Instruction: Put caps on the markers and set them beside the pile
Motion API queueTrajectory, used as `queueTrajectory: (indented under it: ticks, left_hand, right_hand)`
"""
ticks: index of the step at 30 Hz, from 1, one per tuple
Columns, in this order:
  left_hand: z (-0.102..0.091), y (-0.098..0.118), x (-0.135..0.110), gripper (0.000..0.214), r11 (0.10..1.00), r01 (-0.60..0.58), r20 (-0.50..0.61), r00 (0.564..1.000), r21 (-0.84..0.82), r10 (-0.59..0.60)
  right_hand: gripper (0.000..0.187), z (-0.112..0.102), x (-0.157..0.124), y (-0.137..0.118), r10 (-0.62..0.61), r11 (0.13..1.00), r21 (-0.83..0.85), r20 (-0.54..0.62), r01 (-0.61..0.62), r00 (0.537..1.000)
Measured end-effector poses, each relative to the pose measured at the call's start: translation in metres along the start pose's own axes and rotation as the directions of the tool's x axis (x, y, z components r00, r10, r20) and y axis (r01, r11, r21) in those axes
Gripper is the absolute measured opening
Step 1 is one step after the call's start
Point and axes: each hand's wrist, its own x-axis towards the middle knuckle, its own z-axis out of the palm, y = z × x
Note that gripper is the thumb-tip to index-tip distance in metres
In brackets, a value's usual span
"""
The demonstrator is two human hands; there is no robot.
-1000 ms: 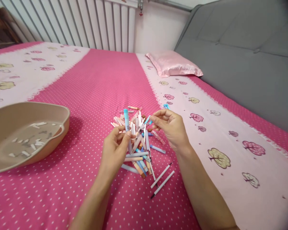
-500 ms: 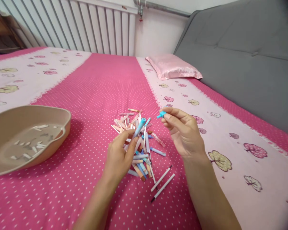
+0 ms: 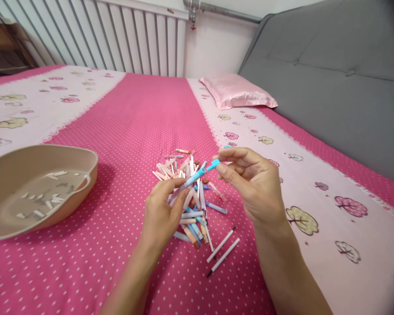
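Observation:
My left hand (image 3: 160, 208) is closed around a pen barrel (image 3: 194, 177) with a light-blue upper end, tilted up to the right. Between the thumb and fingers of my right hand (image 3: 258, 186) is a small bright-blue pen end piece (image 3: 215, 163). Its narrow stem points at the barrel's upper end and meets or nearly meets it; I cannot tell which. Below both hands lies a loose pile of pen parts (image 3: 192, 214) in pink, blue, white and orange. Two white sticks with dark tips, one of them a thin refill (image 3: 223, 257), lie in front of the pile.
To the left stands a beige basin (image 3: 42, 157) with several small white and grey pieces in it. Pink dotted bedding (image 3: 144, 109) spreads under everything. A pink pillow (image 3: 238, 92) rests near the grey headboard (image 3: 328, 65), and a white radiator (image 3: 128, 39) is at the back.
My right hand has moved left, bringing the blue end piece to the barrel's upper end. The barrel in my left hand has tipped lower towards the right.

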Motion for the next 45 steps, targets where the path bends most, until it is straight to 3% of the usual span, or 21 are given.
queueTrajectory:
  ticks: [17, 27, 45]
  left_hand:
    - [0.0006, -0.0028, -0.0005, 0.021, 1.0, 0.017, -0.024, 1.0, 0.002, -0.017]
    - [-0.0006, -0.002, -0.0006, 0.017, 0.999, 0.016, -0.07, 0.997, 0.028, -0.014]
    - [0.0002, -0.0028, -0.0003, 0.015, 1.0, -0.02, -0.117, 0.993, -0.001, 0.02]
  right_hand:
    - [0.025, 0.0008, 0.0002, 0.0014, 0.006, 0.998, -0.055, 0.056, -0.003, 0.998]
    - [0.02, 0.0028, -0.0025, -0.0008, -0.036, 0.987, -0.158, 0.029, 0.041, 0.999]
    - [0.019, 0.0059, -0.0028, 0.0016, 0.004, 0.978, -0.21, 0.045, 0.005, 0.999]
